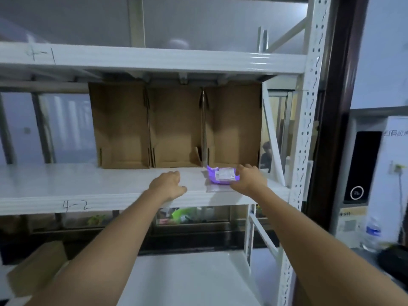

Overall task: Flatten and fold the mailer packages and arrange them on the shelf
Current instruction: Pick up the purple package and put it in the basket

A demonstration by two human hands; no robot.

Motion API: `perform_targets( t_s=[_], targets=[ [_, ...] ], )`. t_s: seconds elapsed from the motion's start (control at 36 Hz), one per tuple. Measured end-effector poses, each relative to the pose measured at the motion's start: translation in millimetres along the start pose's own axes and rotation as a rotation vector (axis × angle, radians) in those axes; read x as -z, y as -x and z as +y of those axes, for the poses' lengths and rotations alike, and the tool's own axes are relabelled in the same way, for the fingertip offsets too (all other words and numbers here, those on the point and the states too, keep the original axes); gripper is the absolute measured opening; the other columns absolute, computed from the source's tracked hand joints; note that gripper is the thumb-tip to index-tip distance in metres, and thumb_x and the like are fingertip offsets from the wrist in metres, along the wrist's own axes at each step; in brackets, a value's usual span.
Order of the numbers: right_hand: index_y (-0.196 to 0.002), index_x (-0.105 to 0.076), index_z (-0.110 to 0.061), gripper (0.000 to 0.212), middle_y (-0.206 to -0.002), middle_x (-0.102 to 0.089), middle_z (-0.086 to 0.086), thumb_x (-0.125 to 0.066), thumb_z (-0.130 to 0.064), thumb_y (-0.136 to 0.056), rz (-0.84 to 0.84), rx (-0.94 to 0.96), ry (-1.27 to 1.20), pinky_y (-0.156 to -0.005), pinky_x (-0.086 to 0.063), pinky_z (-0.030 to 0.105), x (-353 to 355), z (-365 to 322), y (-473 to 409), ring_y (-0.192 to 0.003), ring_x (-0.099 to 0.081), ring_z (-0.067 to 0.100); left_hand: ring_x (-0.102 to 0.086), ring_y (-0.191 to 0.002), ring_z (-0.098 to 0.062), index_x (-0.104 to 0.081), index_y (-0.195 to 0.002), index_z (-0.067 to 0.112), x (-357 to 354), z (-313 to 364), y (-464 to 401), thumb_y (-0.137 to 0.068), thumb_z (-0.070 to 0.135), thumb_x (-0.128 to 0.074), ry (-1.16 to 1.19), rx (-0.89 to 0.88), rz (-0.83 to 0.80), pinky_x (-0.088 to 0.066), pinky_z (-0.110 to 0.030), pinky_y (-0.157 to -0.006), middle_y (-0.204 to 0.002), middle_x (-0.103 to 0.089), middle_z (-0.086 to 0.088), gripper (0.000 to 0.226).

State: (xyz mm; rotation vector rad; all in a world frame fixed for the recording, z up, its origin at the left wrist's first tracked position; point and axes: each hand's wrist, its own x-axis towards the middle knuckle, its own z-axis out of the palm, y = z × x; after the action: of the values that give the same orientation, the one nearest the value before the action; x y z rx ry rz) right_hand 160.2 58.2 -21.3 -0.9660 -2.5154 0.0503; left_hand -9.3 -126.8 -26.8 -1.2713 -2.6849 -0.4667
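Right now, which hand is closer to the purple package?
Right. The right hand grips the purple package at its right end; the left hand rests on the shelf, apart to its left.

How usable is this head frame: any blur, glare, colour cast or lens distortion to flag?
Head view: dim, bluish light; the whole frame is soft, with smearing worst at the right edge around the water bottle. Wide-angle bending curves the shelf upright. The purple mailer looks overbright and its label is unreadable. Right hand and left hand are clear enough to follow.
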Motion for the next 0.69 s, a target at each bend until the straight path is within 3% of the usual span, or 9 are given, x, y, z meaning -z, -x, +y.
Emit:
perform_targets(
  t_s=[0.19, 0.33, 0.47, 0.61, 0.69],
  targets=[
    [-0.144, -0.037, -0.023, 0.077, -0.147, -0.042, 0.004, -0.070, -0.038, -0.076, -0.177, 0.018, 0.096, -0.104, -0.037, 0.038, -11, 18, -14, -0.132, -0.041, 0.025, -0.051, -0.110, -0.024, -0.050, -0.123, 0.014, -24, 24, -13, -0.086, 0.037, -0.055, 0.122, -0.021, -0.014, -0.047, -0.040, -0.093, -0.124, -0.054, -0.006, 0.044],
    [-0.143, -0.038, -0.023, 0.070, -0.138, -0.052, 0.002, -0.066, -0.034, -0.080, -0.223, 0.059, 0.099, -0.100, -0.042, 0.034, -24, 18, -22, -0.125, -0.049, 0.024, -0.054, -0.102, -0.025, -0.047, -0.118, 0.014, -33, 45, -25, -0.089, 0.035, -0.051, 0.216, -0.014, -0.103, -0.043, -0.034, -0.078, -0.117, -0.056, -0.009, 0.036],
    [-0.138, -0.047, -0.022, 0.054, -0.131, -0.056, 0.004, -0.060, -0.030, -0.086, -0.231, 0.072, 0.032, -0.091, -0.045, 0.030, -33, 22, -27, -0.118, -0.052, 0.024, -0.054, -0.104, -0.027, -0.042, -0.129, 0.012, -42, 59, -33, -0.093, 0.030, -0.044, 0.270, 0.006, -0.158, -0.040, -0.033, -0.073, -0.121, -0.056, -0.013, 0.040],
    [-0.133, -0.055, -0.021, 0.037, -0.131, -0.056, 0.007, -0.048, -0.028, -0.097, -0.205, 0.105, 0.026, -0.089, -0.043, 0.028, -40, 27, -30, -0.118, -0.052, 0.027, -0.053, -0.091, -0.021, -0.050, -0.109, 0.013, -49, 61, -40, -0.089, 0.027, -0.046, 0.389, 0.030, -0.161, -0.038, -0.032, -0.069, -0.105, -0.057, -0.008, 0.025],
    [-0.133, -0.056, -0.022, 0.036, -0.130, -0.058, 0.009, -0.039, -0.025, -0.100, -0.170, 0.106, 0.034, -0.089, -0.044, 0.031, -42, 27, -31, -0.117, -0.053, 0.029, -0.050, -0.086, -0.018, -0.050, -0.108, 0.013, -50, 64, -44, -0.091, 0.031, -0.046, 0.498, 0.062, -0.153, -0.035, -0.031, -0.066, -0.101, -0.056, -0.005, 0.025]
  ],
)
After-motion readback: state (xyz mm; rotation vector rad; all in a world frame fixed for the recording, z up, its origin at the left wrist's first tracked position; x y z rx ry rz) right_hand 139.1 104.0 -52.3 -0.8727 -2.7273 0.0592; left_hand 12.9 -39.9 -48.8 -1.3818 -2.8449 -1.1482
